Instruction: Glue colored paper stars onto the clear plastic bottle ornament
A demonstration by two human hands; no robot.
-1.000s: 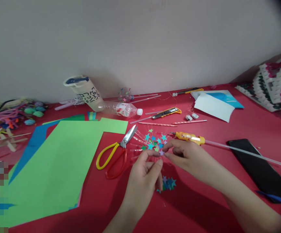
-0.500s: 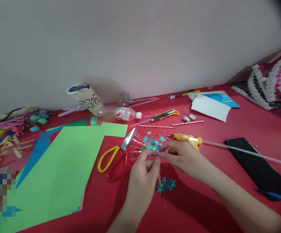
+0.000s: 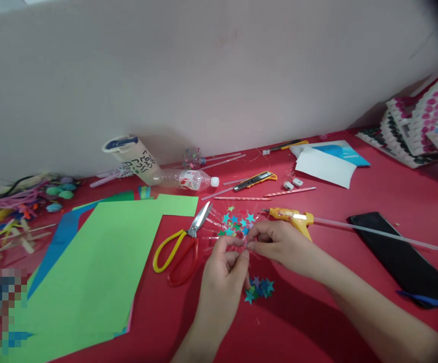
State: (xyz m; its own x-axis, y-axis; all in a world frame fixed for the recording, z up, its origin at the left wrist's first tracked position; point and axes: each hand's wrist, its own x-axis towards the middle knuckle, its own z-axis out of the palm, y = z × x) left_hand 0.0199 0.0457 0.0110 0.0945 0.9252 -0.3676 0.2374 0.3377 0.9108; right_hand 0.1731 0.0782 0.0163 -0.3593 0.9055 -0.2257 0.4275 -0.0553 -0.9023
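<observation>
A clear plastic piece (image 3: 215,222), cut into strips that fan outward, lies in front of me with several blue, green and pink paper stars (image 3: 235,220) on it. At its near edge, my left hand (image 3: 224,264) is closed in a pinch around what looks like one of the clear strips. Fingertips of my right hand (image 3: 274,242) meet there too, pinched on a tiny piece that seems to be a small star, mostly hidden. Below the fingers is a pile of loose stars (image 3: 260,289). Yellow-and-red-handled scissors (image 3: 183,242) lie left of my hands.
To the right, a yellow glue gun (image 3: 290,217) with a long glue stick lies near a black phone-like slab (image 3: 400,252). Behind are a box cutter (image 3: 255,180), a clear bottle (image 3: 192,179) and a tilted white cup (image 3: 135,161). Green paper sheets (image 3: 90,272) spread on the left.
My hands stay nearly in place; the right fingertips have pressed closer to the left ones, and the small pale star between them is now less visible. The view has shifted slightly.
</observation>
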